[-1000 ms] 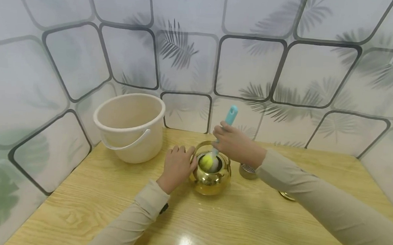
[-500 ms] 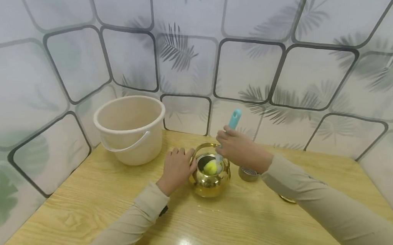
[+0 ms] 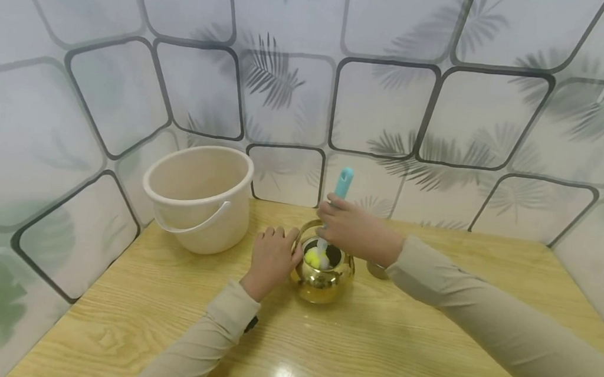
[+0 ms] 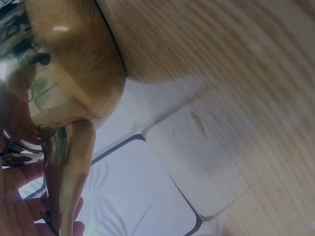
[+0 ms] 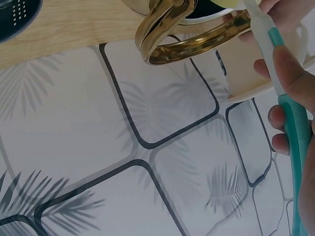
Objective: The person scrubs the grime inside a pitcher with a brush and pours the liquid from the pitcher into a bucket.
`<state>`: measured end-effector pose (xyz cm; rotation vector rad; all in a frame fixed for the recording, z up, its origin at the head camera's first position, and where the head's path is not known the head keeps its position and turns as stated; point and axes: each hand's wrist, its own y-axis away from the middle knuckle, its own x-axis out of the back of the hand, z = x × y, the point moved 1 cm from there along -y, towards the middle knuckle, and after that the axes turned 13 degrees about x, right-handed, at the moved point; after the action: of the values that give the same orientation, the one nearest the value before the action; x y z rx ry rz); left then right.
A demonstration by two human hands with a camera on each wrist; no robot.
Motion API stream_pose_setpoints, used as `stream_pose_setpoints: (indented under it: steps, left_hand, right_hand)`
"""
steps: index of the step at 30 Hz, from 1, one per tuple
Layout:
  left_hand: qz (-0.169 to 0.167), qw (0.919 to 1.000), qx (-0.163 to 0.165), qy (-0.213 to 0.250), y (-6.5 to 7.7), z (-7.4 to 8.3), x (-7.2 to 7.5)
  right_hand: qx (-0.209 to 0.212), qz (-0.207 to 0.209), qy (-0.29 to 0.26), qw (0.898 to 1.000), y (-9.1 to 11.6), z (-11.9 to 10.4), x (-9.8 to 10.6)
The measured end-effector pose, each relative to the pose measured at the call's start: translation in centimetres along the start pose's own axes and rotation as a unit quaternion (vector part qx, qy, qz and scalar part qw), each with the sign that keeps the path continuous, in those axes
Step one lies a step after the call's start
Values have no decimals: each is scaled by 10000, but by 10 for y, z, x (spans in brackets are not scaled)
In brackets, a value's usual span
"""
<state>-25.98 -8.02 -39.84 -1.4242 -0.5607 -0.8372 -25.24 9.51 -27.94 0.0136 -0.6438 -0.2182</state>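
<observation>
A shiny gold teapot (image 3: 320,290) stands upright and lidless on the wooden table, its hoop handle (image 5: 197,46) raised. My left hand (image 3: 272,260) grips it at the left, with fingers passing behind the tapered spout (image 4: 69,167) in the left wrist view. In my right hand (image 3: 357,228) is a sponge brush with a turquoise and white handle (image 5: 295,123), held at a tilt above the opening. The brush's yellow and white sponge head (image 3: 316,259) sits inside the teapot's mouth. Its lower part is hidden by the rim.
A cream bucket (image 3: 200,222) with a white carrying handle stands left of the teapot, near the wall. A small perforated metal strainer (image 5: 17,19) lies to the right, partly hidden by my right forearm in the head view. Patterned walls (image 3: 382,112) enclose the table (image 3: 374,354).
The brush in my right hand swung right, then back left within the teapot's mouth. My left hand and the teapot stay in place. A gold rim under my right sleeve is now covered.
</observation>
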Motion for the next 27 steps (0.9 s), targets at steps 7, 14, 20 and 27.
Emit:
stream_pose_setpoints:
  steps: [7, 14, 20, 27]
  left_hand:
    - [-5, 10000, -35, 18, 0, 0, 0]
    - [84, 9999, -34, 71, 0, 0, 0]
    - [94, 9999, -21, 64, 0, 0, 2]
    - [17, 10000, 18, 59, 0, 0, 3]
  right_hand:
    - [-84, -19, 126, 9999, -7, 2, -9]
    - [-193, -24, 95, 9998, -7, 5, -18]
    - [-205, -210, 228, 9993, -4, 7, -19]
    - [-126, -371, 479, 9981, -1, 5, -14]
